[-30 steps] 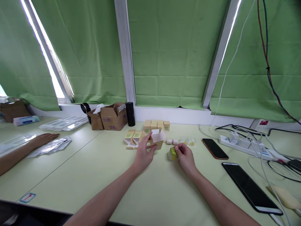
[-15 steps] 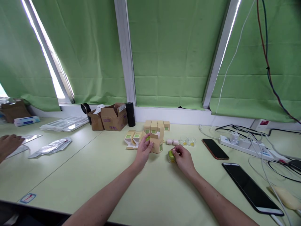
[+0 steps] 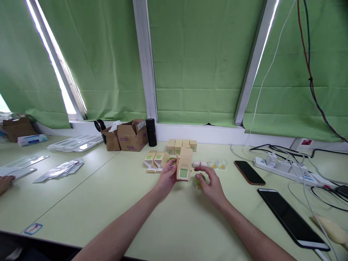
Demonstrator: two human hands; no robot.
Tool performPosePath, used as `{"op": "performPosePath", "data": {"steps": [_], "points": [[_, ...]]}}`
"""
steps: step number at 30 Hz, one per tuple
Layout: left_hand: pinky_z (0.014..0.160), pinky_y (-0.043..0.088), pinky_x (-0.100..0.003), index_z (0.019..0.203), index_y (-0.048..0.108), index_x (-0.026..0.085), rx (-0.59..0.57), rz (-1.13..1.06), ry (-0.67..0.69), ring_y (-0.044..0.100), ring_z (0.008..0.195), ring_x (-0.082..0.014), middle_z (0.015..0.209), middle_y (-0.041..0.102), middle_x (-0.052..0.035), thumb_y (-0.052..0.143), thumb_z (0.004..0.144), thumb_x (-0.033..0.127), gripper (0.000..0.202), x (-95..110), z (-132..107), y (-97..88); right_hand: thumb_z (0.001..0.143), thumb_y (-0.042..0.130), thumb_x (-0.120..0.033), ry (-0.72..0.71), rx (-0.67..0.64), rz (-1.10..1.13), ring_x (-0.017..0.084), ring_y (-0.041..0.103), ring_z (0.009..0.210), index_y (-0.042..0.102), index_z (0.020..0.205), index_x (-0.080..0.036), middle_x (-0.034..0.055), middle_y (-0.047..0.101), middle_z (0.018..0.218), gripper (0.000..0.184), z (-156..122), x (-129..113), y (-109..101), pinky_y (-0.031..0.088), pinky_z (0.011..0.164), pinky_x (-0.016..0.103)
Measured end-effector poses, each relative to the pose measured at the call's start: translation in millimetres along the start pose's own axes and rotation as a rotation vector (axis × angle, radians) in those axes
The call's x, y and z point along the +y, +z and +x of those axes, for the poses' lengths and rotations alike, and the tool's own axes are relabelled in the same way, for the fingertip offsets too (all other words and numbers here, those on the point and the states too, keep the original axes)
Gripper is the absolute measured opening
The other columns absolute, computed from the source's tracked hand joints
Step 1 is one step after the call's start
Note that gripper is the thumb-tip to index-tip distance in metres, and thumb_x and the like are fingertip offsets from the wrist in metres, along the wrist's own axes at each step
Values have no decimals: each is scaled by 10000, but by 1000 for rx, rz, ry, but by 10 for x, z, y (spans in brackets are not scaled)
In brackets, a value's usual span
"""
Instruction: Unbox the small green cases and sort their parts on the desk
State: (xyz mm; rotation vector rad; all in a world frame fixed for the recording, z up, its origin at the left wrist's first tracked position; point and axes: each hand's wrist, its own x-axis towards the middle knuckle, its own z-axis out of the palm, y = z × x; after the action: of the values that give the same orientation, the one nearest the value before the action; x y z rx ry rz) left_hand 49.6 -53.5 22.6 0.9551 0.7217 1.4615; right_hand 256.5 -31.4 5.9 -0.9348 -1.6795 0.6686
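Note:
My left hand (image 3: 166, 178) grips a small tan carton (image 3: 184, 169) with a green label, held upright above the table. My right hand (image 3: 211, 183) hovers just right of it, fingers loosely curled over a small clear jar with a yellow-green lid (image 3: 199, 179) that rests on the table. Behind the carton lie flat, unfolded cartons (image 3: 154, 160) and a row of closed tan cartons (image 3: 181, 145). Two pink pieces (image 3: 199, 164) and two small clear cups (image 3: 218, 163) sit to the right.
Brown cardboard boxes (image 3: 129, 135) and a black cylinder (image 3: 150, 132) stand at the back left. Two phones (image 3: 248, 172) (image 3: 291, 217), a power strip (image 3: 282, 167) and cables occupy the right. Another person's hand (image 3: 4, 180) and plastic packets (image 3: 60, 169) are far left.
My left hand turned the carton so its green label faces me and raised it. My right hand loosened over the jar. The other person's hand drew back to the left.

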Motion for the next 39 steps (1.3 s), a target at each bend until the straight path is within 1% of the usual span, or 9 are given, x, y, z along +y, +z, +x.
{"op": "performPosePath", "data": {"steps": [5, 9, 13, 15, 19, 22, 25, 28, 39], "points": [[685, 627, -320, 1249, 607, 219, -36, 56, -36, 743, 880, -221, 1123, 738, -89, 777, 868, 488, 496, -24, -51, 52, 919, 604, -586, -23, -62, 15, 306, 575, 1191, 743, 1138, -271, 109, 704, 1196, 408, -35, -67, 29, 500, 1007, 453], [679, 629, -334, 1249, 639, 210, -48, 114, -66, 723, 846, -206, 1128, 733, -95, 766, 864, 536, 520, -40, -82, 99, 925, 594, -606, -16, -111, 30, 302, 553, 1219, 740, 1149, -271, 98, 705, 1204, 429, -37, -62, 34, 497, 1011, 439], [686, 617, -335, 1266, 643, 219, -22, 192, -48, 725, 883, -228, 1136, 733, -98, 735, 877, 568, 531, -24, -83, 115, 888, 625, -659, 32, -65, 82, 299, 607, 1131, 749, 1087, -250, 105, 706, 1132, 471, -40, -52, 39, 522, 948, 416], [718, 612, -337, 1285, 641, 213, -44, 226, -2, 724, 931, -243, 1173, 731, -114, 716, 890, 570, 538, -2, -79, 110, 875, 639, -674, 58, -30, 118, 297, 632, 1096, 749, 1061, -238, 107, 710, 1118, 487, -35, -42, 38, 523, 930, 405], [868, 609, -425, 1384, 596, 224, -186, 269, 98, 673, 1147, -311, 1380, 654, -158, 669, 937, 523, 542, 29, -91, 102, 856, 648, -692, 144, 17, 183, 284, 666, 1005, 739, 997, -206, 104, 735, 1072, 514, 4, -22, 12, 507, 896, 382], [964, 577, -457, 1442, 555, 262, -272, 305, 156, 554, 1342, -359, 1516, 553, -150, 692, 933, 477, 569, -7, -111, 108, 854, 647, -691, 164, 20, 240, 278, 666, 951, 737, 960, -187, 105, 749, 1010, 522, 41, -23, -12, 494, 839, 362], [1076, 512, -480, 1470, 526, 299, -308, 336, 208, 434, 1462, -363, 1574, 491, -125, 710, 935, 416, 578, -88, -119, 102, 859, 667, -657, 150, 4, 299, 270, 661, 938, 732, 972, -184, 97, 753, 971, 491, 55, -32, -15, 486, 839, 355], [1151, 444, -504, 1479, 515, 301, -278, 411, 251, 426, 1476, -350, 1573, 490, -127, 685, 959, 376, 552, -148, -116, 79, 854, 684, -640, 155, 2, 324, 263, 657, 941, 725, 1007, -185, 100, 755, 1000, 482, 41, -34, 7, 483, 869, 360], [1129, 455, -480, 1449, 475, 276, -276, 502, 277, 456, 1457, -332, 1533, 506, -153, 653, 977, 384, 516, -94, -132, 103, 856, 702, -611, 138, -2, 299, 271, 659, 987, 707, 1067, -188, 109, 748, 1040, 473, 29, -36, 39, 484, 910, 382]]}}
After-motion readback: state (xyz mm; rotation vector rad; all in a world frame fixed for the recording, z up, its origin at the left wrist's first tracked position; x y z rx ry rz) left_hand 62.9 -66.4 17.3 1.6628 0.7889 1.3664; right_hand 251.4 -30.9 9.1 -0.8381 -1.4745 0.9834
